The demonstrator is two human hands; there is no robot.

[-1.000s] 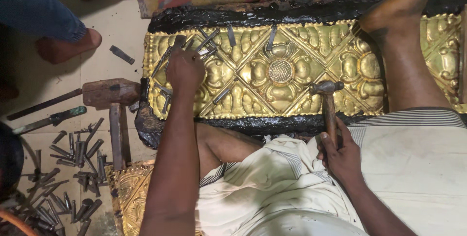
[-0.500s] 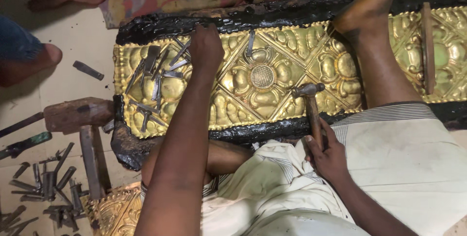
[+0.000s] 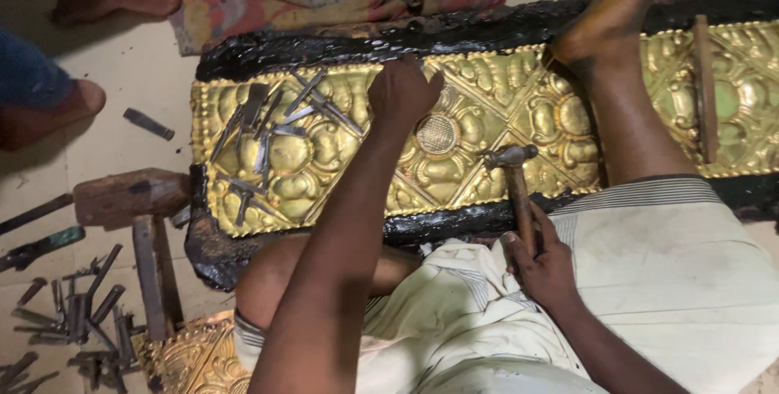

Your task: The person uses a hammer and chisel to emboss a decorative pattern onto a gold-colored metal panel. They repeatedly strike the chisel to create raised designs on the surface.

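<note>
The left hand (image 3: 403,90) is clenched at twelve o'clock on the gold panel (image 3: 487,130), seemingly pinning a punch I cannot see, while the right hand (image 3: 545,268) grips the hammer (image 3: 513,179) at five o'clock, head poised over the relief.

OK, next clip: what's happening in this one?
A person sits on the floor at a gold embossed metal panel bedded in black pitch. The left hand rests on the panel's upper part; whether it holds a punch cannot be seen. The right hand grips a hammer, its head over the panel. Loose punches lie on the panel's left.
</note>
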